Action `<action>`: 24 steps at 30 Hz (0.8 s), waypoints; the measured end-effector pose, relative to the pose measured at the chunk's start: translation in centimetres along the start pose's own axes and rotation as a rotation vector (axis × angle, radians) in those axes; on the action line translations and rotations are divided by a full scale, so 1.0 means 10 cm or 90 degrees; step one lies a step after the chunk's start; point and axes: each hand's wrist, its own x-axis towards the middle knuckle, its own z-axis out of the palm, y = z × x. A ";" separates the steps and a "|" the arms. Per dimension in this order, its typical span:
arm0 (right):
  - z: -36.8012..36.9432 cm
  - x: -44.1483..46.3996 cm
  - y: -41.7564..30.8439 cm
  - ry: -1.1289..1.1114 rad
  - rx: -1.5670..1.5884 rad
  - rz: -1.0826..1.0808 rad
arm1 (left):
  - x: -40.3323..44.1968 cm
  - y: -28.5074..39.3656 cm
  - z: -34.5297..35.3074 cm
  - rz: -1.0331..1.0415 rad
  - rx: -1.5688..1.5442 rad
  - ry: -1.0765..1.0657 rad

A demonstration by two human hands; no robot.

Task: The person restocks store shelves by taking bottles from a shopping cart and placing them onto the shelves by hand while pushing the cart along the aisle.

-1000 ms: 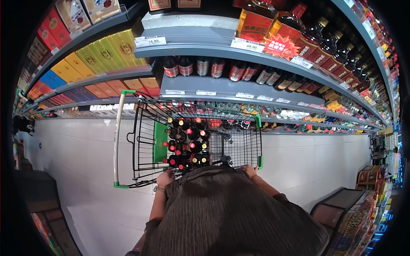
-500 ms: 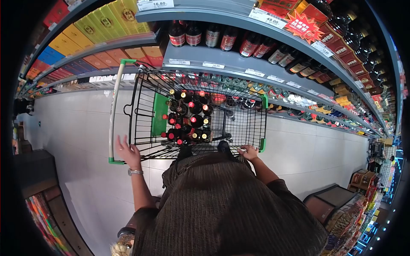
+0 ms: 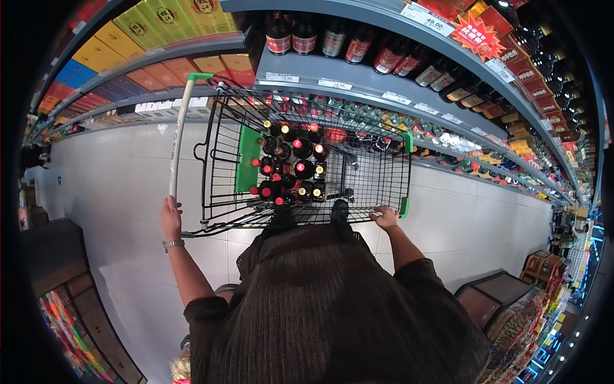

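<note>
A wire shopping cart (image 3: 384, 182) with green corners stands sideways in front of me. Toward its handle end, several dark bottles (image 3: 303, 169) with red or gold caps stand packed together. My left hand (image 3: 171, 219), with a watch at the wrist, is closed around the near end of the pale handle bar (image 3: 181, 137). At the cart's other end, my right hand (image 3: 385, 217) has its fingers curled on the near top wire beside the green corner. Nothing else shows in either hand.
Beyond the cart runs a long shelf (image 3: 300, 69) with dark bottles, price labels and boxed goods (image 3: 157, 73). Behind me to the left is a brown display stand (image 3: 61, 256), and to the right another stand (image 3: 492, 294) with packaged goods. Pale floor tiles (image 3: 115, 173) lie between.
My left hand has gone from open fingers beside the handle to a grip on it. The cart appears slightly farther right and up in view; my right hand stays on its rim.
</note>
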 end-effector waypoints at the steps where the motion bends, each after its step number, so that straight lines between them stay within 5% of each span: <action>1: 0.01 -0.01 -0.03 0.017 -0.005 0.013 | 0.02 -0.03 -0.03 -0.006 -0.057 -0.038; 7: 0.16 -0.16 -0.38 0.072 -0.058 0.070 | 0.09 -0.03 -0.20 -0.046 -0.114 -0.177; 12: 0.44 -0.45 -0.70 0.213 0.063 -0.016 | 0.19 -0.13 -0.16 -0.028 -0.127 -0.189; 24: 0.10 -0.38 -0.58 -0.078 0.024 -0.092 | 0.06 -0.06 -0.08 0.030 -0.033 -0.045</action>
